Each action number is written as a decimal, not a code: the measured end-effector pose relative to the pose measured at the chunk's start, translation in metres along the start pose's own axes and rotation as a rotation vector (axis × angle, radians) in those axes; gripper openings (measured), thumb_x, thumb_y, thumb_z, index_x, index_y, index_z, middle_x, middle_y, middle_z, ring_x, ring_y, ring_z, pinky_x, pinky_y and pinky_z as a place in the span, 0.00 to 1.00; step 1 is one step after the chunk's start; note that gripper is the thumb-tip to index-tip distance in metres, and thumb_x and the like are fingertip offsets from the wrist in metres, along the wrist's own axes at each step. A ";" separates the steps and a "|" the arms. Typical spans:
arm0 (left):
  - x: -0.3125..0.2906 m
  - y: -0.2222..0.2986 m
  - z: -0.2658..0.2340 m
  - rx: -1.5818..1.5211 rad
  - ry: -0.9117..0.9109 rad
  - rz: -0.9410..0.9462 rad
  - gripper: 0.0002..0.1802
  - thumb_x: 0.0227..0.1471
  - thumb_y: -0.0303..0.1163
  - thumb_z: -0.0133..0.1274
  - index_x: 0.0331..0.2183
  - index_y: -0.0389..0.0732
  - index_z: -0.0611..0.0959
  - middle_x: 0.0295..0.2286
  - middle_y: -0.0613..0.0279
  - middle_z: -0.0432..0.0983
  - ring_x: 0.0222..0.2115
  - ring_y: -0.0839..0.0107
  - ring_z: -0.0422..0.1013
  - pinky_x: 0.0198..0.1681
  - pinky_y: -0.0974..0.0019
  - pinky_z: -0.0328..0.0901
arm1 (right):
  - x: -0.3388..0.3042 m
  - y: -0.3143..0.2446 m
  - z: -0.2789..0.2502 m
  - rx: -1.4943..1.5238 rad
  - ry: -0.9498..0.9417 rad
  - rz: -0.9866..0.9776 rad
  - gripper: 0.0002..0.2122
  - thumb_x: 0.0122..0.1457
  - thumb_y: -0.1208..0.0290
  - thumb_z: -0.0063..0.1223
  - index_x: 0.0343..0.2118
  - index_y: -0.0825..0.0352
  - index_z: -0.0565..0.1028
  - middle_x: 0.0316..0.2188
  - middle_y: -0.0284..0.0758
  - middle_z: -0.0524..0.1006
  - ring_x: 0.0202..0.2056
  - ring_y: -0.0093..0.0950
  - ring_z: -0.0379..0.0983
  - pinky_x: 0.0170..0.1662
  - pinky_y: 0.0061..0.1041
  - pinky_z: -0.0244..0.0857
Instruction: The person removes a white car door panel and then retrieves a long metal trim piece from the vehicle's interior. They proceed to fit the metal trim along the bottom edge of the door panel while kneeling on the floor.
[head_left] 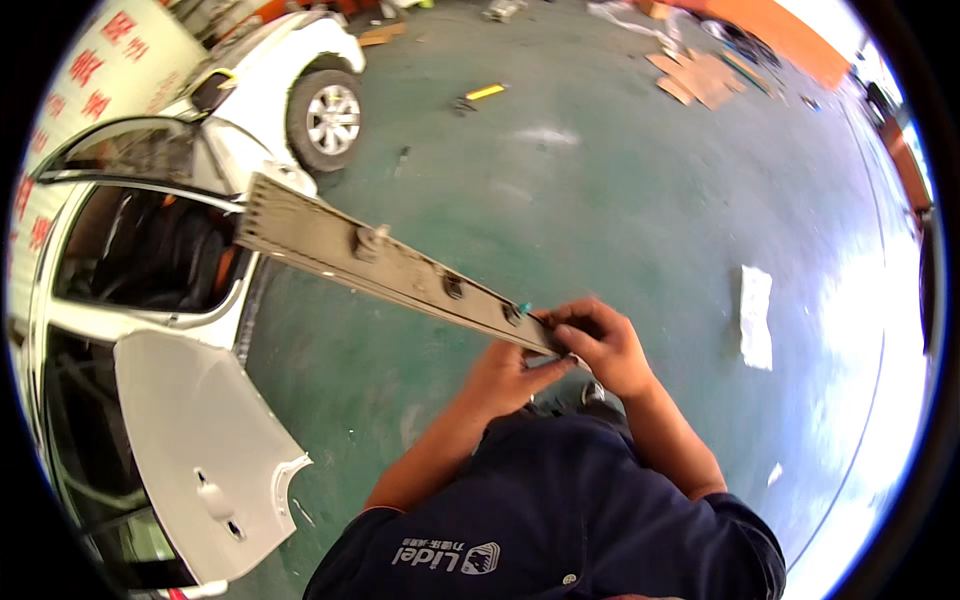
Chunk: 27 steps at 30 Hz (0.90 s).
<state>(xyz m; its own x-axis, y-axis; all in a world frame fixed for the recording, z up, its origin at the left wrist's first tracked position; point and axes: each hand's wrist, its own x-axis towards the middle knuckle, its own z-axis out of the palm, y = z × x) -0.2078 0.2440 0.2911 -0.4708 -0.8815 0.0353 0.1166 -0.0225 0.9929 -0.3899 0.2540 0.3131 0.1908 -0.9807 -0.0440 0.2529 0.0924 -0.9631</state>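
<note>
You hold the near end of a long grey trim strip (390,262), likely a door sill moulding, at about the frame's centre; it runs away toward ten o'clock, over the green floor (620,220). Your left hand (510,375) cradles the end from below, grip closed on the strip. Your right hand (600,340) pinches its top edge, fingers curled by a small teal clip (523,307). In my judgement you are working the retaining clips at that end; a further move would call for a steady underside hold and a fine pinch. The strip looks like rigid moulded plastic, matt, ribbed, with dark round fasteners (453,286) along it. At eight o'clock stands a white car door (205,440), glossy painted metal.
</note>
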 end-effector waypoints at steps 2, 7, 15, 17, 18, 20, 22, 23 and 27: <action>0.004 0.008 0.001 0.218 0.022 0.034 0.26 0.51 0.29 0.65 0.50 0.34 0.76 0.45 0.55 0.76 0.46 0.66 0.75 0.49 0.61 0.71 | 0.004 -0.003 -0.006 -0.081 -0.016 -0.007 0.09 0.62 0.79 0.55 0.45 0.72 0.74 0.47 0.39 0.80 0.46 0.24 0.74 0.51 0.26 0.69; 0.004 0.001 0.017 0.328 0.034 -0.045 0.19 0.52 0.32 0.65 0.44 0.35 0.80 0.45 0.57 0.76 0.44 0.67 0.75 0.49 0.61 0.70 | 0.003 -0.002 -0.030 0.110 -0.133 0.073 0.10 0.62 0.81 0.55 0.46 0.72 0.74 0.50 0.40 0.79 0.49 0.26 0.75 0.54 0.27 0.69; 0.011 -0.003 0.069 0.290 0.152 -0.084 0.23 0.52 0.30 0.66 0.48 0.36 0.78 0.45 0.59 0.75 0.46 0.67 0.73 0.50 0.62 0.68 | -0.004 -0.012 -0.081 0.119 -0.275 0.082 0.11 0.62 0.81 0.56 0.48 0.72 0.75 0.50 0.40 0.78 0.50 0.27 0.74 0.55 0.28 0.68; 0.013 -0.009 0.080 0.340 0.182 -0.034 0.25 0.51 0.29 0.66 0.50 0.36 0.76 0.46 0.60 0.74 0.47 0.68 0.73 0.51 0.62 0.68 | -0.006 -0.015 -0.093 0.120 -0.302 0.063 0.11 0.62 0.81 0.56 0.48 0.72 0.74 0.50 0.41 0.78 0.51 0.28 0.74 0.56 0.28 0.68; 0.015 -0.011 0.081 0.370 0.203 0.008 0.27 0.51 0.28 0.66 0.51 0.35 0.75 0.46 0.60 0.74 0.47 0.68 0.73 0.52 0.62 0.68 | -0.002 -0.016 -0.098 0.121 -0.319 0.048 0.11 0.62 0.81 0.56 0.48 0.72 0.74 0.50 0.41 0.78 0.51 0.28 0.74 0.56 0.29 0.68; 0.013 -0.008 0.091 0.379 0.202 0.030 0.28 0.51 0.27 0.66 0.52 0.35 0.74 0.46 0.60 0.75 0.48 0.69 0.72 0.52 0.62 0.69 | -0.007 -0.013 -0.108 0.159 -0.333 0.043 0.11 0.63 0.79 0.56 0.48 0.73 0.74 0.50 0.40 0.78 0.50 0.27 0.74 0.55 0.29 0.68; 0.016 0.014 0.094 0.361 0.176 0.012 0.29 0.51 0.26 0.66 0.53 0.36 0.74 0.46 0.59 0.75 0.48 0.70 0.73 0.52 0.62 0.70 | -0.009 -0.011 -0.118 0.234 -0.354 0.035 0.12 0.64 0.77 0.56 0.48 0.73 0.74 0.50 0.40 0.78 0.49 0.25 0.73 0.55 0.28 0.68; 0.017 0.026 0.099 0.331 0.187 -0.003 0.29 0.52 0.24 0.64 0.54 0.36 0.73 0.47 0.61 0.74 0.50 0.70 0.72 0.54 0.62 0.68 | -0.010 -0.015 -0.122 0.203 -0.350 0.040 0.11 0.64 0.78 0.56 0.48 0.73 0.74 0.48 0.39 0.78 0.50 0.25 0.74 0.55 0.28 0.68; 0.018 0.027 0.107 0.145 0.120 0.056 0.30 0.54 0.19 0.59 0.58 0.38 0.70 0.53 0.59 0.71 0.54 0.70 0.68 0.57 0.62 0.66 | -0.018 -0.017 -0.135 0.235 -0.324 0.013 0.11 0.63 0.78 0.56 0.48 0.71 0.75 0.47 0.36 0.78 0.48 0.25 0.74 0.53 0.26 0.68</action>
<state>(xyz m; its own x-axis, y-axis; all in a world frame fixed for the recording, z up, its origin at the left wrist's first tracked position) -0.3064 0.2781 0.3309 -0.3583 -0.9296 0.0862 0.0089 0.0889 0.9960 -0.5258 0.2466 0.2940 0.4752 -0.8774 0.0667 0.4513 0.1779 -0.8745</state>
